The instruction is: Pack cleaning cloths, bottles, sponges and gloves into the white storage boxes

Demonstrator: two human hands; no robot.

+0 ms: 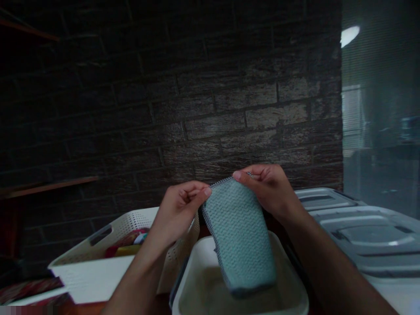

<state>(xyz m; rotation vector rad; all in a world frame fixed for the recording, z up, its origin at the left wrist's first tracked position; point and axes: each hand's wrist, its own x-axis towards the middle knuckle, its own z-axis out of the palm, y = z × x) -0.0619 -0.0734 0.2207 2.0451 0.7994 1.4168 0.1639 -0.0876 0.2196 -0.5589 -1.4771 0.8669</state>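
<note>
A light teal textured cloth [241,236] with a dark checked edge hangs between my two hands. My left hand [183,205] pinches its upper left corner between thumb and fingers. Its upper right corner is pinched by my right hand [267,186]. Below, the cloth's lower end hangs over the opening of a white rectangular bin [193,280]. The part of the bin behind the cloth is hidden.
On the left stands a white perforated basket [95,278] with red and yellow items inside. Containers with grey lids [367,236] are at the right. A dark brick wall [229,109] rises behind, with a glass panel [383,175] beside it.
</note>
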